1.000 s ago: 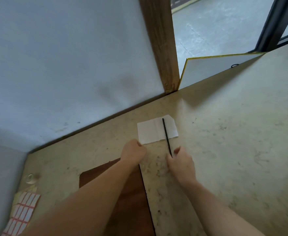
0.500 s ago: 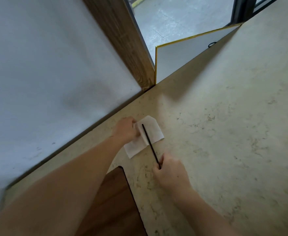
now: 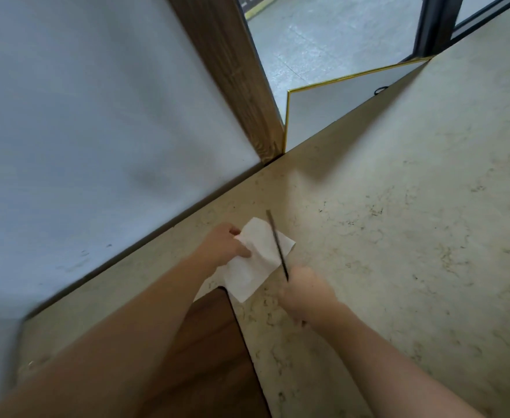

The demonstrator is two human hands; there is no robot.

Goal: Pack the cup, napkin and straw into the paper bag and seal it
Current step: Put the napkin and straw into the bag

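Observation:
A white napkin (image 3: 253, 263) hangs just above the beige marble counter, pinched at its left edge by my left hand (image 3: 223, 247). A thin black straw (image 3: 276, 244) crosses over the napkin, pointing away from me. My right hand (image 3: 303, 292) grips the straw's near end. The brown surface (image 3: 214, 351) below my left forearm is partly hidden by the arm, and I cannot tell whether it is the paper bag. No cup shows in the view.
A grey wall panel (image 3: 97, 131) runs along the counter's left edge, ending at a wooden post (image 3: 232, 70). A gold-edged white board (image 3: 338, 104) leans behind the counter. The marble counter (image 3: 413, 236) stretches to the right.
My left hand has taken hold of the napkin and lifted it toward me. My right hand has picked up the straw by its near end. The camera has swung to the right.

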